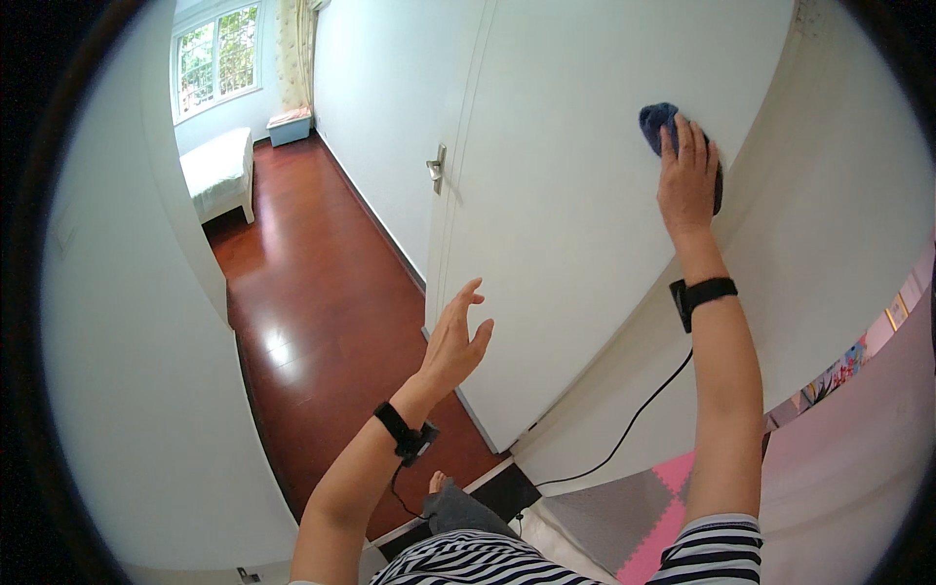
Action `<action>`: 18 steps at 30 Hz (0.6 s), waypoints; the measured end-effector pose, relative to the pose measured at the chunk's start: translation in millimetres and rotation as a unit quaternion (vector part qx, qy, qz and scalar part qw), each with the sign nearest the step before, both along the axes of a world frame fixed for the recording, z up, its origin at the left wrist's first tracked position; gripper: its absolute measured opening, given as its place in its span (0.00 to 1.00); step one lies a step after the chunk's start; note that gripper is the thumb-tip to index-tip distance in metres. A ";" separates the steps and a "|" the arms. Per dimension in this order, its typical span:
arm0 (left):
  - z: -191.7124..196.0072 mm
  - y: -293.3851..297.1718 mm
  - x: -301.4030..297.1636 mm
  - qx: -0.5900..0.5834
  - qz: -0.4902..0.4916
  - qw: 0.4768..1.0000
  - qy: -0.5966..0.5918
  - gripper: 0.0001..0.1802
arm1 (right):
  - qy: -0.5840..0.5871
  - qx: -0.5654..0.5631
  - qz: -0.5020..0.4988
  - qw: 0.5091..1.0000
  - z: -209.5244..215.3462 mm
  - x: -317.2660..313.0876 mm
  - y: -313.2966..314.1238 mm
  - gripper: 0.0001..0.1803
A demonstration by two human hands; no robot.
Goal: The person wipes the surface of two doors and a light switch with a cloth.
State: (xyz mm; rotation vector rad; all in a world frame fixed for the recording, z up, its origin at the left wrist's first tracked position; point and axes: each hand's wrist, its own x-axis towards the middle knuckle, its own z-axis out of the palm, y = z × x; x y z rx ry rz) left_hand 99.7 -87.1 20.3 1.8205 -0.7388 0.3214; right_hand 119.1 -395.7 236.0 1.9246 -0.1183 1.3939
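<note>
A dark blue cloth is pressed flat against the upper right part of a white door. My right hand lies over it with the fingers spread upward, so part of the cloth is hidden under the palm. In front of the door's lower left edge my left hand hangs in the air, its fingers apart and nothing in them. Above and left of that hand, a metal lever handle sticks out from the door. Each wrist wears a black strap with a small device.
A dark cable runs from the right wrist down past the door's bottom. Pink and grey foam mats cover the floor at lower right. Beyond the doorway lie a red-brown wooden floor, a white bed and a blue storage box.
</note>
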 end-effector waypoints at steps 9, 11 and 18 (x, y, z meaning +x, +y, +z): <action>11.8 8.9 47.4 0.040 0.016 0.999 -0.029 0.32 | 0.238 -0.002 0.042 0.970 -157.8 35.9 18.6 0.26; 20.0 11.0 58.4 0.047 0.018 0.999 0.004 0.32 | 0.301 0.016 0.072 0.951 -192.5 43.2 17.1 0.25; 45.0 4.7 112.6 0.083 0.001 0.997 0.007 0.32 | 0.258 0.002 0.115 0.959 -197.9 61.1 26.8 0.14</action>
